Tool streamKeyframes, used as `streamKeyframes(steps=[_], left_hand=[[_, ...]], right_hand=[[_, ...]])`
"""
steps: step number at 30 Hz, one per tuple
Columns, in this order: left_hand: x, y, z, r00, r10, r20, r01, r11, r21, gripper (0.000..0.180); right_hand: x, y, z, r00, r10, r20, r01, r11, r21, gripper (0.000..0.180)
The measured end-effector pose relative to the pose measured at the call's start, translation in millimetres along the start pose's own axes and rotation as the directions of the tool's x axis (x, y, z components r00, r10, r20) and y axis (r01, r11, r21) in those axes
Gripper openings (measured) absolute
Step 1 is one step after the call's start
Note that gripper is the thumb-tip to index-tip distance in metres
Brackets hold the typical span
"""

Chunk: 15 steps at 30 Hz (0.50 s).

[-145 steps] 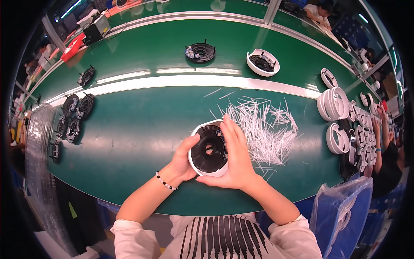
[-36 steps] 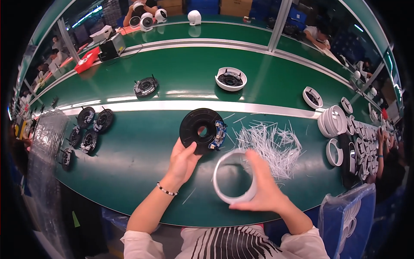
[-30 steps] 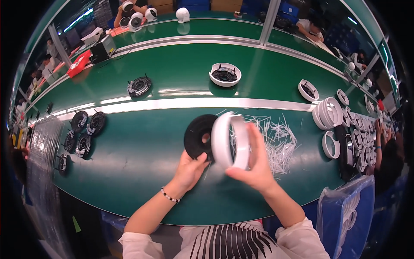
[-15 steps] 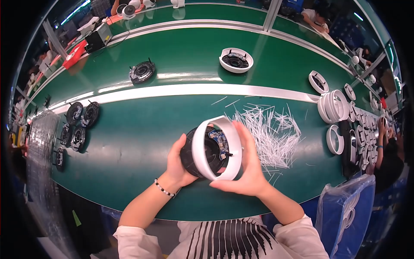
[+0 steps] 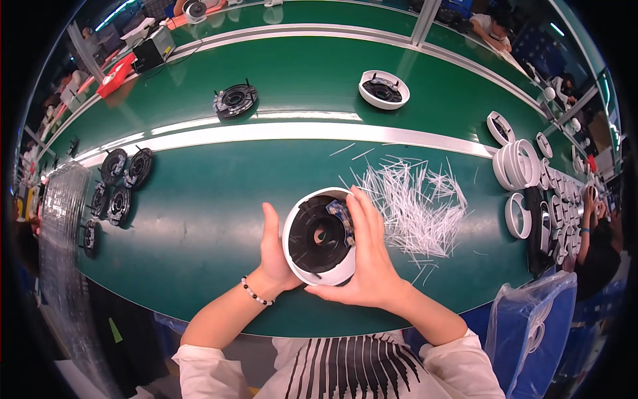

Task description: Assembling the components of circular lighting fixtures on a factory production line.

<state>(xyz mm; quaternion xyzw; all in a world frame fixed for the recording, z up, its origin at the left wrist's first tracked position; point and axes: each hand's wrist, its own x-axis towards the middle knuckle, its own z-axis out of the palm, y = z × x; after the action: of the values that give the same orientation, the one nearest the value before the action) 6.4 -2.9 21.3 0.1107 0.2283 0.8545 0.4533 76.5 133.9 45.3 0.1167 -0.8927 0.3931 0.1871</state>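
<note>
A white ring-shaped housing [image 5: 288,241] is held above the near edge of the green bench, with a round black base [image 5: 309,226] sitting inside it. A blue circuit board [image 5: 339,211] shows at the base's right side, and there is a hole in its middle. My right hand [image 5: 372,256] grips the housing's right side, fingers at the far rim and thumb along the near rim. My left hand [image 5: 274,256] cradles it from the left; the thumb stands up off the rim while the other fingers are hidden beneath.
Thin white strips [image 5: 419,206] lie heaped right of my hands. Several black bases [image 5: 119,205] stand at the left beside clear plastic trays [image 5: 63,219]. White rings [image 5: 515,163] are stacked at right. On the far belt lie a black base [image 5: 236,100] and a ring-and-base unit [image 5: 384,90].
The white ring has tipped down around the black base, which now sits within it. My left thumb has lifted off. The pieces on the far belt have shifted right.
</note>
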Motion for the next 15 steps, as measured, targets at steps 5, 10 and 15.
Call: streamKeyframes(steps=[5, 10, 15], left_hand=[[-1, 0, -7, 0.998, -0.070, -0.009, 0.070, 0.997, 0.026, 0.083], [-4, -5, -9, 0.999, 0.032, -0.034, -0.027, 0.992, 0.127, 0.076], [-2, -2, -5, 0.996, 0.086, -0.022, -0.084, 0.993, 0.079, 0.066]], right_hand=[[3, 7, -7, 0.995, -0.008, 0.104, 0.012, 0.999, -0.032, 0.112], [0, 11, -1, 0.997, 0.017, 0.072, -0.016, 1.000, -0.021, 0.115], [-2, 7, 13, 0.996, 0.048, -0.077, -0.047, 0.999, 0.014, 0.117]])
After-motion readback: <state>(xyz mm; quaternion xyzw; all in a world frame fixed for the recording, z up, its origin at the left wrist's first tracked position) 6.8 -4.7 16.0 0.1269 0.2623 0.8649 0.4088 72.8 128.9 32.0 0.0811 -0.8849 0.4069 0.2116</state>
